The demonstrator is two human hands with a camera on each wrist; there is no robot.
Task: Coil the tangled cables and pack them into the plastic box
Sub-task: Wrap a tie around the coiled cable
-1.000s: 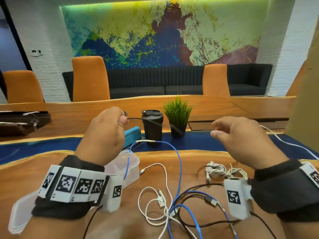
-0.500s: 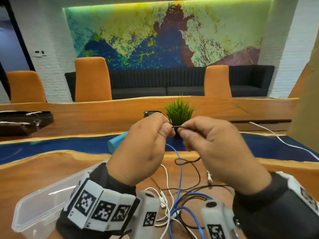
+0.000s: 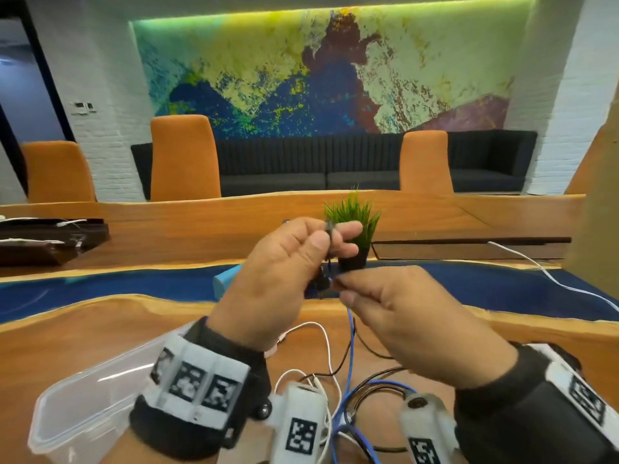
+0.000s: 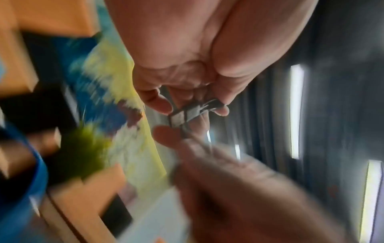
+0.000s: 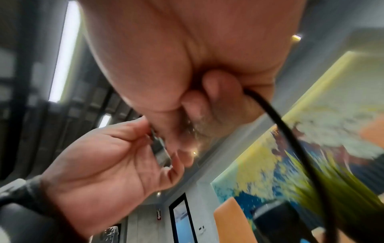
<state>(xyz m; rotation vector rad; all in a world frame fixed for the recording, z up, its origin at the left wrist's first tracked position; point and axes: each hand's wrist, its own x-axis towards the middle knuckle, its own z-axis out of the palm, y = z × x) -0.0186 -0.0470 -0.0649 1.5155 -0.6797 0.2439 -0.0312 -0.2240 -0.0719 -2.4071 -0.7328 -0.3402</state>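
My left hand (image 3: 321, 242) is raised above the table and pinches the plug end of a black cable (image 3: 329, 259) between thumb and fingers. The metal plug (image 4: 187, 115) shows at its fingertips in the left wrist view. Just below it, my right hand (image 3: 338, 286) grips the same black cable (image 5: 290, 134), which trails down from its fist. A tangle of blue, white and black cables (image 3: 345, 390) lies on the table under my wrists. The clear plastic box (image 3: 83, 406) stands open at the lower left.
A small potted grass plant (image 3: 351, 229) stands behind my hands, and a light blue object (image 3: 226, 279) is to their left. A white cable (image 3: 552, 279) runs along the right side of the wooden table (image 3: 100, 329). Orange chairs stand beyond.
My hands came together from apart, with the black cable between them. Since half a second ago my left hand has risen and my right hand has dropped below it along the cable.
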